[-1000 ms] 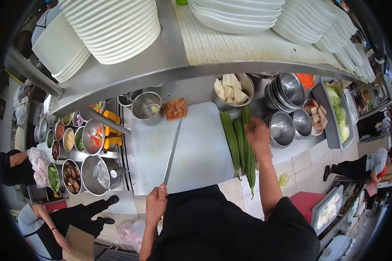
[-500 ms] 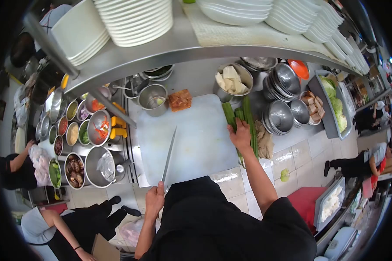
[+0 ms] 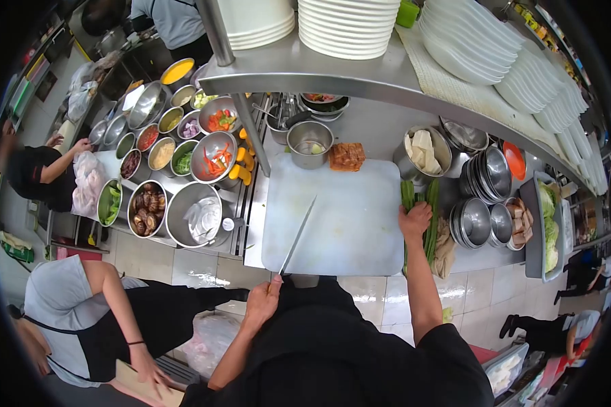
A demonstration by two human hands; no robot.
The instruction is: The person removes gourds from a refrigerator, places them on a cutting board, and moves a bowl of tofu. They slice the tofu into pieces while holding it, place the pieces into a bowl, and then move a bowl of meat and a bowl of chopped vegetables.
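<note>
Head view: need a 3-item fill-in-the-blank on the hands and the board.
The left hand grips a ____ whose blade lies over the cutting board.
The right hand rests on long ____ vegetables at the board's right edge.
The steel pot beyond them holds ____ blocks.
Missing: knife, green, white.

A cutting board (image 3: 346, 217) was set on the bench (image 3: 380, 129). A knife (image 3: 299, 234) was held over the board's near-left part by the left hand (image 3: 263, 302). Long stalks (image 3: 431, 210) were laid along the board's right edge, under the right hand (image 3: 414, 220). A steel pot (image 3: 310, 144) and a tub of cut blocks (image 3: 422, 150) were placed behind the board. Stacked bowls (image 3: 485, 173) were ranged right of it, and ingredient bowls (image 3: 210, 156) left of it.
</note>
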